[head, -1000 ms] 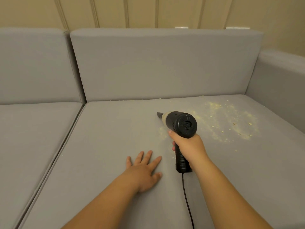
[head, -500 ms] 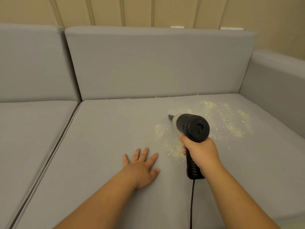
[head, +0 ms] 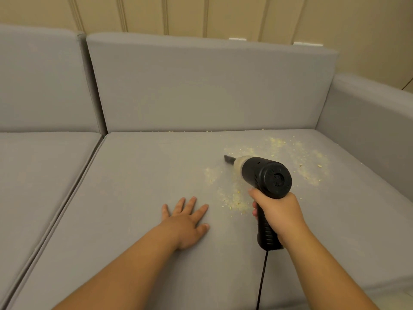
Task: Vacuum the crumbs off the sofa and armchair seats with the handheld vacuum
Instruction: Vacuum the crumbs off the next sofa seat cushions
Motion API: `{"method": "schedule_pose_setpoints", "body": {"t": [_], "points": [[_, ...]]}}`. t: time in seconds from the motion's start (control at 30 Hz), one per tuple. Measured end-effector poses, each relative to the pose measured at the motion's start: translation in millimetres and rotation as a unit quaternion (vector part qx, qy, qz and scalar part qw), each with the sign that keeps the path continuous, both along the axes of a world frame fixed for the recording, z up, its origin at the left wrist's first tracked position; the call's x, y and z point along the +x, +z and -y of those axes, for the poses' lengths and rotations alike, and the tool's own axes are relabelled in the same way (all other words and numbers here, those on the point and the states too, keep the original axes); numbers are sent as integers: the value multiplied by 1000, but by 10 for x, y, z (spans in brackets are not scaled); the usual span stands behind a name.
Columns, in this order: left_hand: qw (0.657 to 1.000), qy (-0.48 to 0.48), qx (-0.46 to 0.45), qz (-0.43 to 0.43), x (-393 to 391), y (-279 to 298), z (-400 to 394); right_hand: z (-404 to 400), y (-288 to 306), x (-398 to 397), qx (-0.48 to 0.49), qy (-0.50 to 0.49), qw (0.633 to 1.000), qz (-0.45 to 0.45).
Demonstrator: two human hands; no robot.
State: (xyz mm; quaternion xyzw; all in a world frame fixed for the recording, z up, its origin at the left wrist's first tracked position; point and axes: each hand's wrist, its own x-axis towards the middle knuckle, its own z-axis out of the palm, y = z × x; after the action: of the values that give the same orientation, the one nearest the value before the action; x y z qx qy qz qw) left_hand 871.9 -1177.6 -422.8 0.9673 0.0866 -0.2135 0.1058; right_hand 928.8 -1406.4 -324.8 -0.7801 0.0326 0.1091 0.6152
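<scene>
Right now, right hand [head: 282, 217] wrapped round the grip of the black handheld vacuum [head: 263, 177] at centre right, nozzle down among pale crumbs [head: 237, 203] on the grey sofa seat [head: 125, 175], left hand [head: 187, 222] spread flat on the cushion, cord [head: 262, 280] trailing to the lower edge.

Left hand [head: 186, 224] flat, fingers spread, right hand [head: 279, 214] curled in a seemingly firm grip

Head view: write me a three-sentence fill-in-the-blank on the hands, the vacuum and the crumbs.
1. The ____ hand grips the handheld vacuum by its handle.
2. The left hand lies flat on the seat cushion, fingers ____.
3. The crumbs lie on the ____ part of this cushion.

Missing words: right; spread; right
</scene>
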Motion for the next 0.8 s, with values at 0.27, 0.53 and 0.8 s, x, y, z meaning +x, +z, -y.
{"method": "schedule_pose_setpoints", "body": {"t": [0.27, 0.53, 0.8], "points": [[1000, 2, 2, -9, 16, 20, 3, -43, 72, -125, -12, 76, 997, -27], [999, 29, 18, -18, -20, 102, -72, 215, 117, -323, -45, 10, 999, -16], [998, 42, 20, -30, -23, 88, -113, 44, 55, -411, -79, 86, 993, -14]]}}
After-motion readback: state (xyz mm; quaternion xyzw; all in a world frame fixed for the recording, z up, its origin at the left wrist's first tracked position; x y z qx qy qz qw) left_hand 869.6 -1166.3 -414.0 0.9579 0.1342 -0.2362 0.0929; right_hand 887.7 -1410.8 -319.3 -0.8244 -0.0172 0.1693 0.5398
